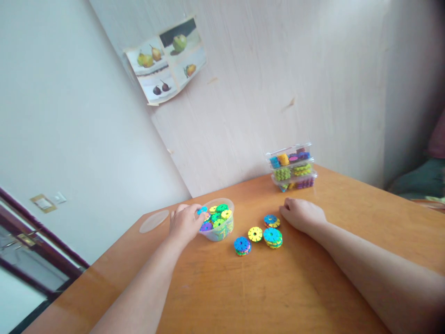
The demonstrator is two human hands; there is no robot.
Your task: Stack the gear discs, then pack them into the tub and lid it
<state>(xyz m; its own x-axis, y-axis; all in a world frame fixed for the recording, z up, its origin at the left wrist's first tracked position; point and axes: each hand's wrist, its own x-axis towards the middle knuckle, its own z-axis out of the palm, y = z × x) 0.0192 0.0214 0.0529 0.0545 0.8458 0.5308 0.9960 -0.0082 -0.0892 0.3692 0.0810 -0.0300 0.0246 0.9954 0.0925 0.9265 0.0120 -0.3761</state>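
Observation:
My left hand [185,221] is at the left rim of a clear round plastic tub [222,235], with its fingertips closed on a light blue notched disc [202,210]. Inside the tub lie several more notched discs in green, yellow and purple. My right hand [302,213] rests on the table with its fingers curled in, and nothing shows in it. To its left are a stack topped by a blue disc [271,220], a stack with a light blue top [272,236], a single yellow disc [255,234] and a stack with a dark blue top [242,245].
A round translucent lid [154,221] lies left of the tub. Stacked clear boxes [294,168] of colourful pieces stand at the back of the wooden table [222,297], near the wall. A sheet of fruit pictures [168,62] hangs there.

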